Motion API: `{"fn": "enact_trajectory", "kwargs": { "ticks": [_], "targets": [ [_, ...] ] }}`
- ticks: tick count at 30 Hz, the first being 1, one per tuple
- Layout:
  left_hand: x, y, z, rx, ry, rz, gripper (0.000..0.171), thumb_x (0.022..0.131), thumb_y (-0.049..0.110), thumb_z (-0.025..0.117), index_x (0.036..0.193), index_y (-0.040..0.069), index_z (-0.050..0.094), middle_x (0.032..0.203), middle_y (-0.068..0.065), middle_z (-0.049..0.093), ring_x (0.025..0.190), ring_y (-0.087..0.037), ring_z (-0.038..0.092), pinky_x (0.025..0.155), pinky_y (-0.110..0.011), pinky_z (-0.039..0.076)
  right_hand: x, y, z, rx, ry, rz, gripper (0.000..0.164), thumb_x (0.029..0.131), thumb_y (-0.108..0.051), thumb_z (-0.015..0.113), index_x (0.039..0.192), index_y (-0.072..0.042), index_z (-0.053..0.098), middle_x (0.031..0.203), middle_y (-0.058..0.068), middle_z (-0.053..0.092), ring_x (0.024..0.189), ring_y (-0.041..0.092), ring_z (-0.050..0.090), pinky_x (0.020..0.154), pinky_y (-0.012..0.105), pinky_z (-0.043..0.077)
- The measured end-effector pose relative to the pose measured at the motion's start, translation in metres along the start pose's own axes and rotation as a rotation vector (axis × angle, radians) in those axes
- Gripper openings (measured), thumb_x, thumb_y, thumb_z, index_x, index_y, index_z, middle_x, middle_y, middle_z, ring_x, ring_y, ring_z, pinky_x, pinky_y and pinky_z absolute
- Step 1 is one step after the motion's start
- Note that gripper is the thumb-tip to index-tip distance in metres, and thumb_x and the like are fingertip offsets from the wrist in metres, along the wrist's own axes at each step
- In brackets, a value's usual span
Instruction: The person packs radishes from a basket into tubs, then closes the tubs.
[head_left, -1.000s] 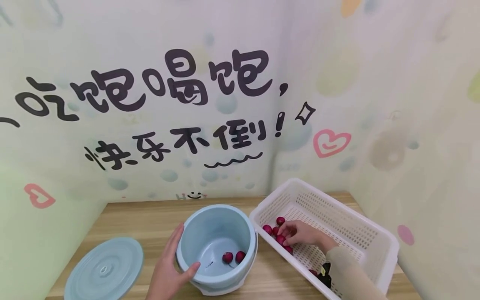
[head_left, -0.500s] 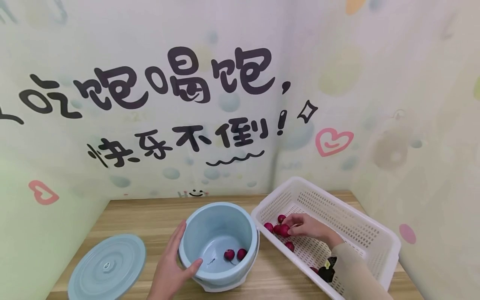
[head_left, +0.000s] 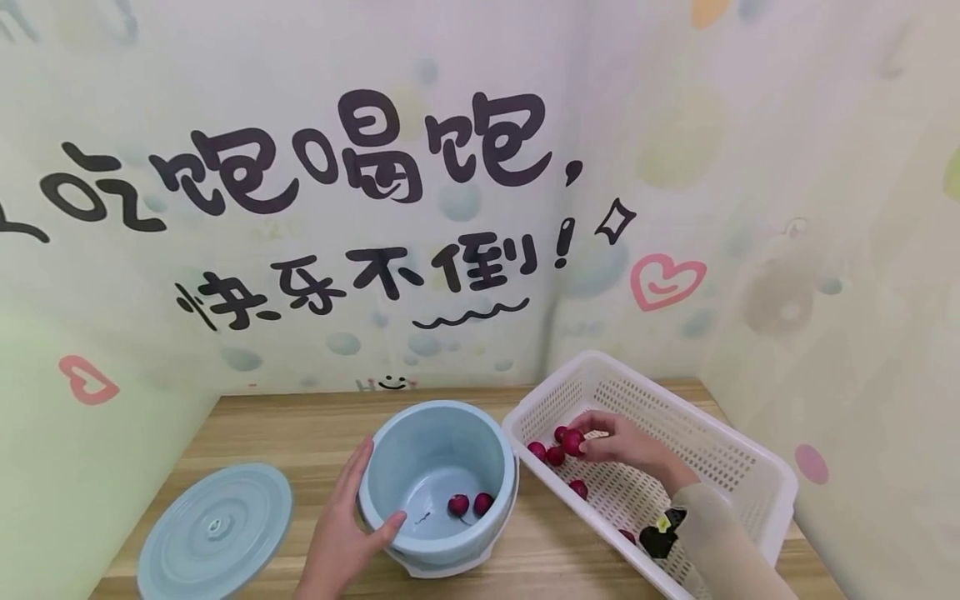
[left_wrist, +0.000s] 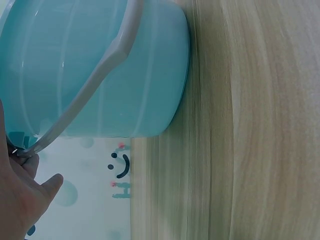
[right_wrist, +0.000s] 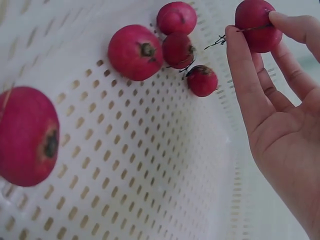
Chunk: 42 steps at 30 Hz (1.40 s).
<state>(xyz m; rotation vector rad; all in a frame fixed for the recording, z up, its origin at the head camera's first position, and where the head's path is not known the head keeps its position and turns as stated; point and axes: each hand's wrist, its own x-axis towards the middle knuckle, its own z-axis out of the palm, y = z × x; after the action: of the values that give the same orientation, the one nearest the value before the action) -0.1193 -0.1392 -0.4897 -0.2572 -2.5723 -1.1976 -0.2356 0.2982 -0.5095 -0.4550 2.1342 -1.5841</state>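
My right hand (head_left: 622, 446) pinches a red radish (right_wrist: 257, 25) between thumb and fingertips, above the floor of a white perforated basket (head_left: 780, 492). Several other radishes (right_wrist: 135, 52) lie in the basket, most of them close to the held one. At the middle of the table stands a light blue bucket (head_left: 386, 442) with two radishes (head_left: 458, 505) on its bottom. My left hand (head_left: 341, 525) rests against the bucket's left side, fingers extended and thumb spread toward the near rim. In the left wrist view, the bucket's pale handle (left_wrist: 100, 70) hangs down its side; that hand's fingertips are partly hidden.
A round blue lid (head_left: 216, 527) lies flat on the wooden table (head_left: 307, 425) at the left. The basket's left wall stands close beside the bucket. A printed wall (head_left: 480, 358) borders the table's back edge. A black item with a yellow mark (head_left: 660, 537) sits by the right sleeve.
My right hand has picked up a radish from the group and moved it slightly toward the basket's far side. The left hand keeps its place on the bucket.
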Motion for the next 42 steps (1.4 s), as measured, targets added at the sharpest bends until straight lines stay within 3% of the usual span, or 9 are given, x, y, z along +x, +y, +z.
{"fn": "enact_trajectory", "kwargs": {
  "ticks": [7,17,42],
  "targets": [
    [-0.001,0.0,-0.002,-0.004,0.008,0.025,0.1,0.074,0.038,0.084,0.157,0.014,0.032,0.16,-0.014,0.036,0.143,-0.043,0.039,0.107,-0.069,0.04,-0.004,-0.011,-0.001,-0.015,0.008,-0.017,0.034,0.094,-0.013,0.062,0.126,-0.002,0.058,0.12,0.008,0.064,0.104,0.015,0.067,0.091,0.028,0.058],
    [-0.001,-0.001,-0.001,-0.013,0.009,0.018,0.099,0.074,0.037,0.084,0.156,0.012,0.033,0.16,-0.014,0.036,0.143,-0.043,0.039,0.107,-0.067,0.04,-0.006,-0.033,0.0,0.033,-0.039,-0.1,0.038,0.095,-0.005,0.06,0.131,0.008,0.052,0.111,-0.001,0.071,0.1,0.008,0.069,0.089,0.027,0.061],
    [0.001,-0.002,0.0,-0.028,0.005,0.005,0.098,0.075,0.037,0.083,0.156,0.015,0.033,0.161,-0.013,0.035,0.144,-0.042,0.038,0.108,-0.067,0.04,-0.002,-0.091,0.027,-0.045,-0.014,-0.184,0.039,0.094,-0.012,0.066,0.131,0.0,0.058,0.115,0.006,0.07,0.1,0.016,0.07,0.088,0.033,0.062]
  ]
}}
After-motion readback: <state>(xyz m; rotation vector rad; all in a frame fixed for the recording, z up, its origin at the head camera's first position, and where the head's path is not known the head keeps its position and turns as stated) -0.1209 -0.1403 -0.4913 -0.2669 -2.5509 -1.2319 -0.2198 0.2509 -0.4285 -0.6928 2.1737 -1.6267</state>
